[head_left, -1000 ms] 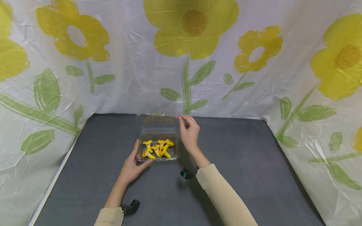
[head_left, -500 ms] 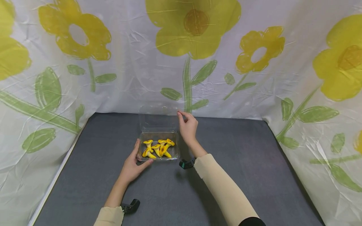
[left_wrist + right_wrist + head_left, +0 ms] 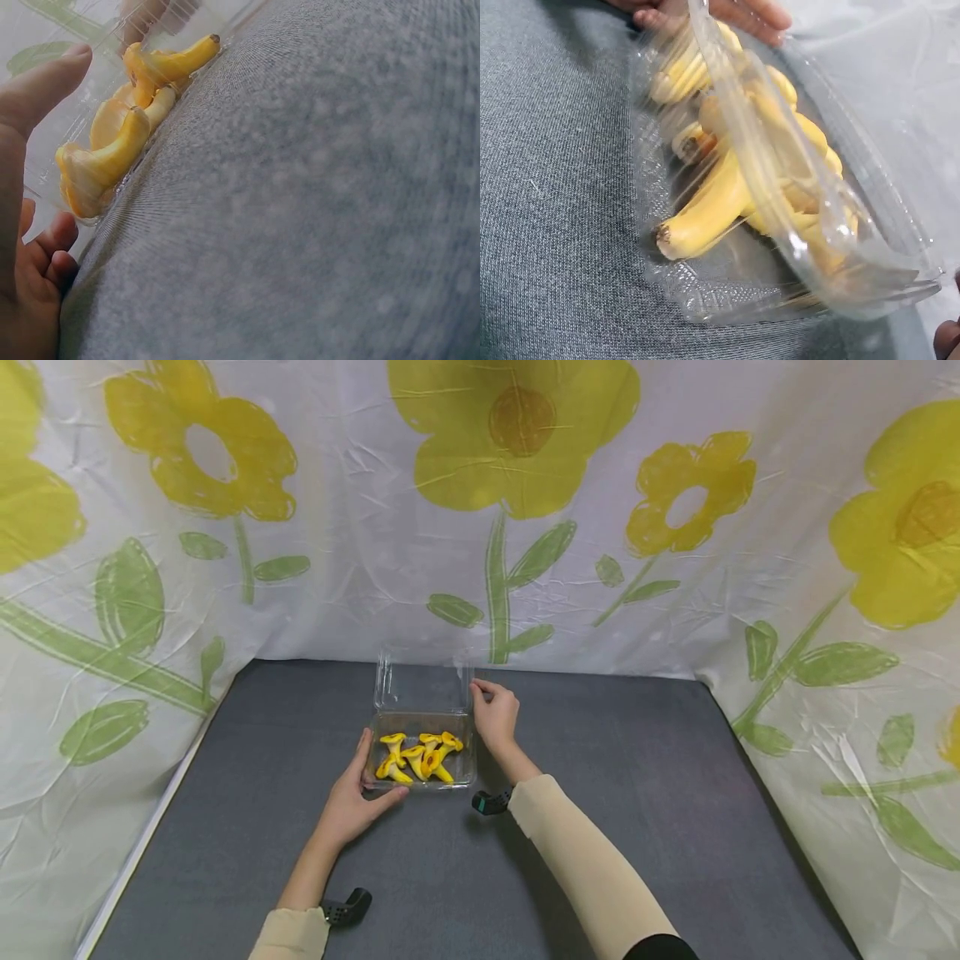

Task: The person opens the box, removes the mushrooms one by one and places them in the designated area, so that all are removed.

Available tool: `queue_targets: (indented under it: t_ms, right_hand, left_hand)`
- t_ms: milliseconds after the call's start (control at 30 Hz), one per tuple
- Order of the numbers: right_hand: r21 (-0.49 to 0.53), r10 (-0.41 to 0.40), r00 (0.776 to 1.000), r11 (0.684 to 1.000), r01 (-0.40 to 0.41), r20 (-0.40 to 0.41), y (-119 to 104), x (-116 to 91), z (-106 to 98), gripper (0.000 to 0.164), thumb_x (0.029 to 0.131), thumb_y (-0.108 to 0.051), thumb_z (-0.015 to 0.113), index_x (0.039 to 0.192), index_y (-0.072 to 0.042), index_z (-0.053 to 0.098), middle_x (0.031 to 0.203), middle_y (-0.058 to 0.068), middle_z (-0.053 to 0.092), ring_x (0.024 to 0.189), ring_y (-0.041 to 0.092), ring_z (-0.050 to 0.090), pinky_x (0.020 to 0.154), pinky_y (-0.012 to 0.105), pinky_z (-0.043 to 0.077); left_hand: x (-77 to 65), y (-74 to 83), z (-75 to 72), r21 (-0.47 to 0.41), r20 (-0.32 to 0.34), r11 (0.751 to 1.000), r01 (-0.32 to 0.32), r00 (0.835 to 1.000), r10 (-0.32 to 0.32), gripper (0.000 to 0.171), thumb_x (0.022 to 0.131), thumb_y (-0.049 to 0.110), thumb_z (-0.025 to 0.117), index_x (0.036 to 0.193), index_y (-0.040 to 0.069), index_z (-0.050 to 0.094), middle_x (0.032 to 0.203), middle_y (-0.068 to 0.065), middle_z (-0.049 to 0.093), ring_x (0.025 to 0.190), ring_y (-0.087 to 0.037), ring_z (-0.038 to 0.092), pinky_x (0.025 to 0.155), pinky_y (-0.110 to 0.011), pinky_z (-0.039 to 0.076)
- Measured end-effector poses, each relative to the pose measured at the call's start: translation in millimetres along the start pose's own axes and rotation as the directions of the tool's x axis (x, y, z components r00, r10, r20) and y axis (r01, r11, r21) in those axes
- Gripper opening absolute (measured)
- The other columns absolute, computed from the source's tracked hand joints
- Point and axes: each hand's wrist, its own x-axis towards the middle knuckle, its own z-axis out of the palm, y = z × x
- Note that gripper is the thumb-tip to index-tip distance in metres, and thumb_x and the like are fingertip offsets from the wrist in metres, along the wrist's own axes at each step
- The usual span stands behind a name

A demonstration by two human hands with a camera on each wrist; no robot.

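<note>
A clear plastic clamshell container stands on the dark table with its hinged lid raised at the back. Several yellow, trumpet-shaped mushrooms like chanterelles lie inside; their stems and caps show large through the clear wall in the right wrist view. My left hand grips the container's front left corner, thumb along the front wall and fingers at the left side. The thumb shows against the plastic in the left wrist view. With thumb and forefinger, my right hand pinches the lid's right edge.
A dark grey cloth covers the table. Behind and at both sides hangs a white curtain printed with yellow flowers. A black wrist strap sits by the left sleeve, another strap by the right.
The lid has swung about its rear hinge. My right hand went up slightly with it, then came down a little. The left hand and the mushrooms have stayed in place.
</note>
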Motion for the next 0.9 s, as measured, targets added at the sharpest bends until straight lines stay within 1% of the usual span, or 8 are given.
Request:
queue_targets:
  t_ms: [233,300,367,433,500,633,733,900]
  right_hand:
    - [-0.012,0.148,0.988,0.989,-0.147,0.041,5,-3,5,0.024,0.106,-0.018,0.068,0.119,-0.002,0.081,0.113,0.014,0.080,0.101,0.030,0.075,0.080,0.043,0.060]
    - [-0.011,0.215,0.975,0.977,-0.214,0.055,6,-4,5,0.025,0.107,-0.020,0.067,0.119,-0.003,0.081,0.114,0.013,0.080,0.105,0.030,0.074,0.087,0.045,0.059]
    - [0.006,0.294,0.953,0.956,-0.295,0.068,6,-3,4,0.026,0.107,-0.022,0.068,0.118,-0.004,0.082,0.114,0.012,0.080,0.107,0.029,0.073,0.090,0.045,0.059]
    - [0.028,0.375,0.923,0.925,-0.379,0.080,6,-3,4,0.026,0.106,-0.024,0.069,0.116,-0.005,0.083,0.114,0.011,0.079,0.100,0.025,0.072,0.085,0.041,0.058]
    - [0.054,0.442,0.892,0.892,-0.448,0.096,5,-2,3,0.026,0.105,-0.026,0.071,0.114,-0.006,0.084,0.113,0.010,0.079,0.086,0.020,0.069,0.076,0.036,0.056]
    - [0.064,0.521,0.842,0.844,-0.533,0.142,5,1,0,0.027,0.104,-0.031,0.072,0.108,-0.007,0.085,0.110,0.009,0.079,0.059,0.012,0.053,0.058,0.028,0.045]
    - [0.055,0.534,0.827,0.834,-0.550,0.173,7,2,-2,0.030,0.105,-0.034,0.071,0.107,-0.008,0.085,0.110,0.008,0.079,0.054,0.011,0.046,0.055,0.027,0.041]
    - [0.051,0.507,0.842,0.851,-0.523,0.185,12,1,-6,0.033,0.105,-0.037,0.069,0.113,-0.008,0.083,0.110,0.008,0.079,0.057,0.011,0.047,0.055,0.026,0.043]
  left_hand:
    - [-0.5,2.1,1.8,0.016,0.005,1.000,0.023,1.000,-0.023,0.125,0.085,0.042,0.091,0.173,0.014,0.007,0.178,-0.008,0.016,0.075,-0.018,0.042,0.072,-0.031,0.039]
    - [-0.7,2.7,2.2,0.017,0.006,1.000,0.026,1.000,-0.026,0.125,0.085,0.042,0.091,0.173,0.015,0.006,0.178,-0.007,0.014,0.075,-0.018,0.042,0.071,-0.031,0.039]
    - [-0.7,3.0,2.2,0.016,0.007,1.000,0.023,1.000,-0.023,0.125,0.085,0.042,0.091,0.173,0.015,0.007,0.179,-0.007,0.012,0.075,-0.018,0.042,0.071,-0.031,0.039]
    - [-0.7,3.0,1.9,0.016,0.007,1.000,0.019,1.000,-0.019,0.125,0.085,0.042,0.091,0.173,0.015,0.007,0.179,-0.008,0.011,0.075,-0.018,0.043,0.071,-0.031,0.039]
    - [-0.9,2.6,1.4,0.019,0.007,1.000,0.016,1.000,-0.016,0.125,0.085,0.041,0.091,0.173,0.015,0.007,0.179,-0.008,0.011,0.075,-0.017,0.043,0.071,-0.031,0.040]
    - [-1.3,1.9,-0.1,0.030,0.004,0.999,0.013,1.000,-0.013,0.125,0.085,0.041,0.091,0.173,0.015,0.006,0.179,-0.007,0.010,0.075,-0.017,0.043,0.071,-0.031,0.040]
    - [-1.4,1.8,-0.9,0.031,0.006,0.999,0.010,1.000,-0.011,0.125,0.085,0.041,0.091,0.173,0.015,0.006,0.179,-0.007,0.009,0.075,-0.017,0.043,0.072,-0.030,0.040]
    - [-1.4,1.8,-0.9,0.021,0.007,1.000,0.005,1.000,-0.005,0.125,0.085,0.041,0.091,0.173,0.016,0.006,0.179,-0.007,0.008,0.074,-0.017,0.043,0.072,-0.030,0.040]
